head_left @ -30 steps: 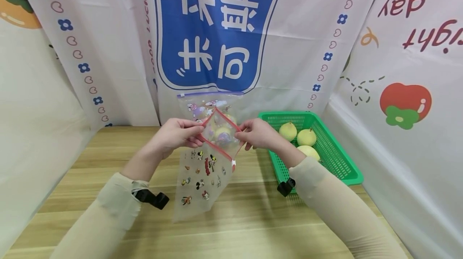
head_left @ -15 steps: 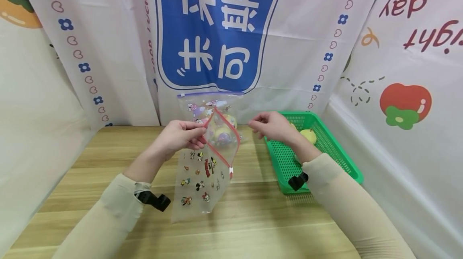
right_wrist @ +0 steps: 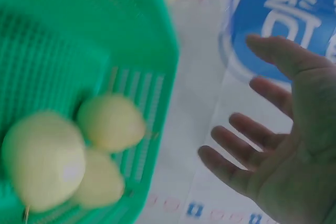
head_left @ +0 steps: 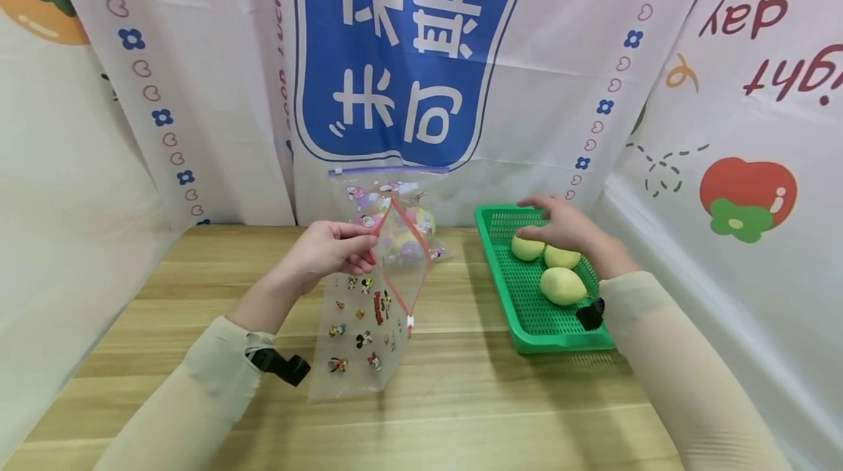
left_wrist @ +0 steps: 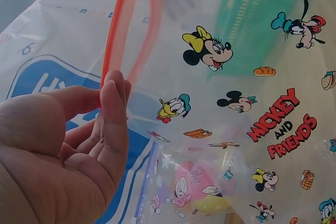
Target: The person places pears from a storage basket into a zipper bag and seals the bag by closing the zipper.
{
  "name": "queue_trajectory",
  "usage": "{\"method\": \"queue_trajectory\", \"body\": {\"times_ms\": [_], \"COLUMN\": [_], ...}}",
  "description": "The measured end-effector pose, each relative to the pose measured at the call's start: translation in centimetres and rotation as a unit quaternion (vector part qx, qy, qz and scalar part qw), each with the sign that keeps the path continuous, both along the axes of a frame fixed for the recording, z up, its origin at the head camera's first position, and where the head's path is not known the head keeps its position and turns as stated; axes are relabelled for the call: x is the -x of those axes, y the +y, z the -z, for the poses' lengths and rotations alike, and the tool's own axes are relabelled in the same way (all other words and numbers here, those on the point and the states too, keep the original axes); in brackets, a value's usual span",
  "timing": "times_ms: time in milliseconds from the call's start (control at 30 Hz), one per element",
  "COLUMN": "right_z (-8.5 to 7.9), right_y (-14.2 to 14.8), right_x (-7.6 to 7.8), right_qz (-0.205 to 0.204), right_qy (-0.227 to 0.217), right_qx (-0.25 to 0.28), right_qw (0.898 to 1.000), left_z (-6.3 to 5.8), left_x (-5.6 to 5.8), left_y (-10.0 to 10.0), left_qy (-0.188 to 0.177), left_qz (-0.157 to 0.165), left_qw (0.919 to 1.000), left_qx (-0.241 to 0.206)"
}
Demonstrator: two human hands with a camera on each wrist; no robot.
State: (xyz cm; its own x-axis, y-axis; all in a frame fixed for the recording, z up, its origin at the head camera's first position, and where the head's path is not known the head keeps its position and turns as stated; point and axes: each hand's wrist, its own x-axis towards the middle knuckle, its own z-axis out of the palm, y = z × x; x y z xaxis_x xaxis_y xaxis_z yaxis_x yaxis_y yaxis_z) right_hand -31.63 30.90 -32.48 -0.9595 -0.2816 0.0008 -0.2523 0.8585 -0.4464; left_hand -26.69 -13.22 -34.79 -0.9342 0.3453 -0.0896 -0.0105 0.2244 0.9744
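My left hand (head_left: 332,251) pinches the red zip edge of a clear zip bag (head_left: 358,332) printed with cartoon characters. In the left wrist view the thumb and fingers grip that red strip (left_wrist: 119,30); the bag's mouth gapes and its lower part hangs down to the table. My right hand (head_left: 566,226) hovers over the green basket (head_left: 514,303), fingers spread and holding nothing. Below it lie three pale yellow pears, the nearest pear (head_left: 563,286) in full view, the others partly behind the hand. The right wrist view shows the fingers apart from the pears (right_wrist: 44,161).
Behind the held bag stands a second clear bag (head_left: 352,197) with a purple zip and yellowish fruit inside, near the back cloth (head_left: 540,112). Printed cloth walls enclose the wooden table (head_left: 461,412) at the back and sides.
My right hand has let go of the bag's red edge and moved right, over the basket, its fingers spreading. The left hand keeps its pinch on the bag, whose right side sags slightly.
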Motion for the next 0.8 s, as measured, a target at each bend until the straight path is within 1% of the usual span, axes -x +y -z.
{"method": "queue_trajectory", "body": {"times_ms": [67, 133, 233, 300, 433, 567, 700, 800], "right_z": [0.3, 0.7, 1.4, 1.9, 2.8, 3.4, 3.6, 3.7], "right_y": [1.0, 2.0, 3.1, 3.8, 4.7, 5.3, 5.8, 6.0], "right_x": [-0.1, -0.2, -0.4, -0.5, -0.7, -0.9, -1.1, -1.2], "right_qz": [-0.011, -0.026, -0.045, -0.047, -0.028, -0.016, -0.001, 0.023], "right_qy": [-0.018, -0.045, -0.100, -0.137, -0.192, -0.232, -0.264, -0.282], "right_qx": [-0.035, -0.056, -0.073, -0.077, -0.096, -0.110, -0.104, -0.095], "right_qw": [0.999, 0.997, 0.991, 0.986, 0.976, 0.966, 0.959, 0.954], "left_z": [0.1, 0.2, 0.4, 0.5, 0.6, 0.7, 0.8, 0.7], "left_x": [0.0, 0.0, 0.1, 0.1, 0.1, 0.1, 0.1, 0.0], "left_y": [-0.1, -0.2, -0.3, -0.4, -0.6, -0.6, -0.6, -0.7], "left_qy": [-0.001, -0.002, -0.003, -0.002, 0.001, -0.002, -0.006, -0.005], "left_qz": [0.000, 0.001, 0.003, 0.004, 0.002, 0.000, 0.001, 0.000], "left_qw": [1.0000, 1.0000, 1.0000, 1.0000, 1.0000, 0.9999, 0.9999, 0.9999], "left_qx": [-0.002, -0.003, -0.006, -0.008, -0.008, -0.010, -0.015, -0.014]}}
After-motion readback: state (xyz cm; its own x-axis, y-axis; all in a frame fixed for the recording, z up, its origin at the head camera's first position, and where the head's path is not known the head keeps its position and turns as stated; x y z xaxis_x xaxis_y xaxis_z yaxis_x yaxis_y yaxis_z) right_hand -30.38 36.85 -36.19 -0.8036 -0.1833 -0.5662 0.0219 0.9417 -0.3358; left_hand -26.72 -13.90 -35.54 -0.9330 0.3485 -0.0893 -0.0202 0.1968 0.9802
